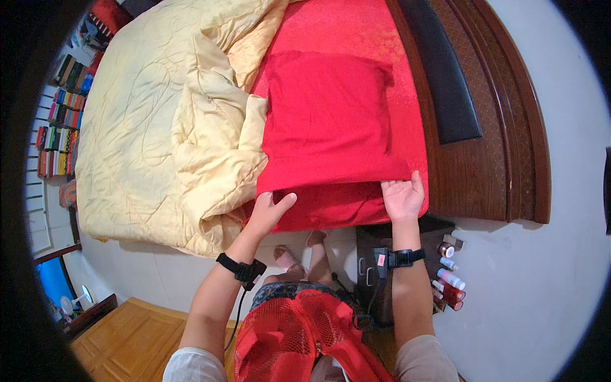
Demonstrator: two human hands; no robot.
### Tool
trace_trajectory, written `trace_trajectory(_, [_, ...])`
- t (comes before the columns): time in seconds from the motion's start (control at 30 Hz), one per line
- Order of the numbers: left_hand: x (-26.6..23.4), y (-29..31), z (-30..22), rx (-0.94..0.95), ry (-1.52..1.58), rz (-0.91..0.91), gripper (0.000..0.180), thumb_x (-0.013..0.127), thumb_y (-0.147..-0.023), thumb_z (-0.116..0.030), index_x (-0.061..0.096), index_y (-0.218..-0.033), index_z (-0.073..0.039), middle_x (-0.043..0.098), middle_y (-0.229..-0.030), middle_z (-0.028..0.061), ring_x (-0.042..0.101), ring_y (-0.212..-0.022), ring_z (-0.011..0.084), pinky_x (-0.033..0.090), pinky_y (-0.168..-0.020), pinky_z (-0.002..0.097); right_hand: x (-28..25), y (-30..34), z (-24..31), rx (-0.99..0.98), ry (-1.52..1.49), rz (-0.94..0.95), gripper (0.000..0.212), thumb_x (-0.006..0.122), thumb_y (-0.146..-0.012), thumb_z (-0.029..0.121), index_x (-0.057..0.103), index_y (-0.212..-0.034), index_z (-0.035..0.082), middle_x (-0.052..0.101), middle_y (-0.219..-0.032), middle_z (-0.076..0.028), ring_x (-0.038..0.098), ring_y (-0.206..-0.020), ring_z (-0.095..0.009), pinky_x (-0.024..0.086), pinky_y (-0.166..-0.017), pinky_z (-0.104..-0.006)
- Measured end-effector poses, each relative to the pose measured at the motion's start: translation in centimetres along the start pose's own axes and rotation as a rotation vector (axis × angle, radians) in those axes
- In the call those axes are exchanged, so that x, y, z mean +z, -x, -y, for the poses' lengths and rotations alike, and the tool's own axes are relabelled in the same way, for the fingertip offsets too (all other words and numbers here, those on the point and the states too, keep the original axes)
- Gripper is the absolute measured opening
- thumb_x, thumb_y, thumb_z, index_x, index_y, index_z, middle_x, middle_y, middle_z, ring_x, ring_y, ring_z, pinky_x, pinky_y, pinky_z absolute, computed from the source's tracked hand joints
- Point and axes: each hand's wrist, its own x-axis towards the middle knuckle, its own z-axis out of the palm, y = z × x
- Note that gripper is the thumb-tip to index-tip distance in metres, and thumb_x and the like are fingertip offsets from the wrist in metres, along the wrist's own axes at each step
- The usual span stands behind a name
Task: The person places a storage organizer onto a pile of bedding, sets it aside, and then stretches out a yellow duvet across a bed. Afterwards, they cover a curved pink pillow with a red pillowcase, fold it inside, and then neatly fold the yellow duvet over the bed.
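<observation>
A red pillowcase (328, 114) lies on the bed, plumped up by what looks like a pillow inside. Its near end gapes, showing a dark fold below the upper hem. At the left corner of that hem is my left hand (272, 212), its fingers tucked under the cloth and its thumb standing apart. My right hand (403, 198) holds the right corner, palm up, with the fingertips hidden under the hem and the thumb beside the edge. The hem is stretched between both hands.
A rumpled yellow quilt (140, 127) covers the left of the bed, over a red sheet (331, 25). The brown headboard (471, 169) rises at right. A dark bedside cabinet (372, 254) and several bottles (450, 278) stand near my right forearm. Books (58, 140) line the far left.
</observation>
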Motion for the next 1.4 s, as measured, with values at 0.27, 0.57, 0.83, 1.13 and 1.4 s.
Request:
trace_trajectory(0.27, [-1.0,6.0,1.5,-0.303,0.028,-0.245,0.044,0.047,-0.092,-0.030,0.068,-0.073,0.004,0.065,-0.064,0.0068,0.060,-0.061,0.0118,0.047,-0.063,0.0286,-9.0,6.5,-1.0,0.298,0.166,-0.127,0.036,0.049,-0.093,0.034,0.050,-0.119,0.009,0.059,-0.110,-0.006,0.057,-0.091,-0.022,0.046,-0.082,-0.0405])
trace_trajectory(0.57, [-1.0,8.8,10.0,-0.551,-0.701,0.275,0.046,0.044,-0.088,-0.039,0.070,-0.072,-0.005,0.066,-0.073,0.0174,0.065,-0.074,0.0310,0.051,-0.071,0.0369,-17.5,4.8,-1.3,0.342,1.291,-0.741,0.022,0.057,-0.089,0.028,0.053,-0.094,0.007,0.059,-0.063,-0.007,0.051,-0.046,-0.017,0.045,-0.049,-0.0290])
trace_trajectory(0.83, [-1.6,5.5,5.6,-0.018,-0.610,-0.359,0.030,0.060,-0.076,-0.015,0.056,-0.102,-0.002,0.054,-0.098,0.0198,0.051,-0.093,0.0361,0.041,-0.084,0.0426,-13.9,0.5,-1.0,-0.228,1.295,-0.440,0.077,0.066,-0.078,0.032,0.032,-0.134,-0.008,0.035,-0.139,-0.026,0.032,-0.131,-0.035,0.027,-0.106,-0.0381])
trace_trajectory(1.13, [5.5,-0.1,10.4,-0.519,0.087,-0.082,0.101,0.073,-0.078,-0.029,-0.002,-0.138,0.001,0.027,-0.138,0.0205,0.030,-0.129,0.0283,0.026,-0.108,0.0373,-10.4,-2.2,-3.0,0.343,0.878,-0.332,0.079,0.074,-0.074,0.017,0.030,-0.138,0.003,0.044,-0.134,-0.014,0.045,-0.120,-0.032,0.038,-0.101,-0.0468])
trace_trajectory(1.4, [9.2,-2.5,3.8,-0.445,0.344,-0.096,0.119,0.075,-0.076,-0.026,-0.023,-0.135,0.003,0.011,-0.144,0.0191,0.021,-0.133,0.0266,0.019,-0.111,0.0357,-2.2,-2.8,0.7,0.367,0.729,-0.199,0.066,0.066,-0.065,-0.006,0.045,-0.127,0.000,0.054,-0.123,-0.014,0.052,-0.112,-0.030,0.042,-0.097,-0.0441])
